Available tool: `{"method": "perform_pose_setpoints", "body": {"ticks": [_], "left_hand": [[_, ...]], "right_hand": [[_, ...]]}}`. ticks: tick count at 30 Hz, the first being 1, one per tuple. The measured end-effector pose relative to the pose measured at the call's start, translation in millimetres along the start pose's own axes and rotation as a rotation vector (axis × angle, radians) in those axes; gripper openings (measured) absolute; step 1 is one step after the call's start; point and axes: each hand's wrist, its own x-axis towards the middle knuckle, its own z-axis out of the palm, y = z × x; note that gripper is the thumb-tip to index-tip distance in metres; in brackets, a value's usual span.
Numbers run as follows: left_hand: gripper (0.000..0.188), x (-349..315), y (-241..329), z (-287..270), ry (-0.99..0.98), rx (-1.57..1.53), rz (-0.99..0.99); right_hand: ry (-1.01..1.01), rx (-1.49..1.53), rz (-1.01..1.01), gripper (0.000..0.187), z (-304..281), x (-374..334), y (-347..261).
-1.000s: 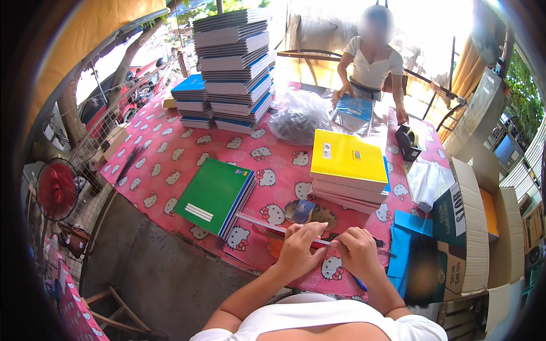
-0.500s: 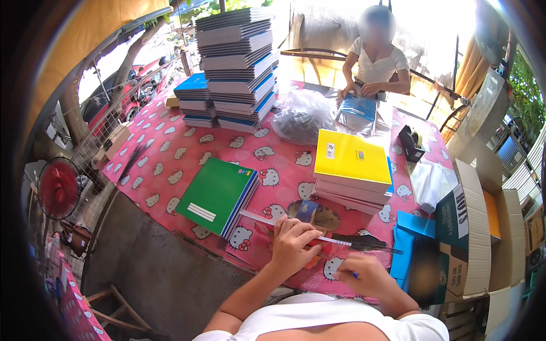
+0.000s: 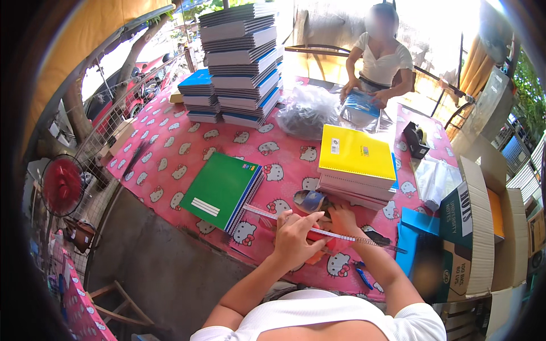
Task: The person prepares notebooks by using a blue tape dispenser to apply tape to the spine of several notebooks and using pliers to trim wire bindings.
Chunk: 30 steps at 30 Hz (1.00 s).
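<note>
My left hand (image 3: 296, 241) is closed on a notebook (image 3: 263, 213) held edge-on, so only a thin white strip of it shows. A wire coil (image 3: 364, 240) runs along that edge and sticks out past its right end. My right hand (image 3: 343, 220) reaches over to the far side of the notebook, by a blue-and-brown object (image 3: 310, 201) on the table; its fingertips are partly hidden. Blue-handled pliers (image 3: 362, 276) lie near the front edge. To the left sits a stack topped by a green notebook (image 3: 219, 190), and beyond my hands a stack topped by a yellow one (image 3: 357, 152).
Tall notebook stacks (image 3: 242, 68) stand at the back left of the pink tablecloth (image 3: 170, 153). Across the table a person (image 3: 380, 62) handles a blue notebook in clear plastic. A tape dispenser (image 3: 417, 140), blue sheets (image 3: 415, 233) and an open cardboard box (image 3: 476, 227) are at right.
My right hand has moved from the front edge up and left, past the notebook. The pliers now lie on the table where that hand was. My left hand keeps its hold.
</note>
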Motion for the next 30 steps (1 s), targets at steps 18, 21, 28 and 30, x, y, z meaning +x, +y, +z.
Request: {"method": "perform_pose_setpoints", "body": {"ticks": [18,21,28,30], "left_hand": [[0.023,6.8,-4.6,4.9,-0.028,-0.013,0.082],[0.022,4.7,-6.1,3.0,-0.03,-0.015,0.083],[0.056,12.1,-7.3,-7.8,-0.121,-0.099,-0.053],[0.051,8.3,-12.8,-7.5,-0.061,-0.107,-0.026]], "right_hand": [[0.203,1.051,-0.226,0.045,-96.6,-79.4,31.3],[0.061,0.75,0.05,0.042,-108.1,-59.1,32.8],[0.048,0.962,-0.026,0.042,-129.3,-50.1,-0.5],[0.047,1.028,-0.115,0.041,-128.4,-54.5,-9.9]]}}
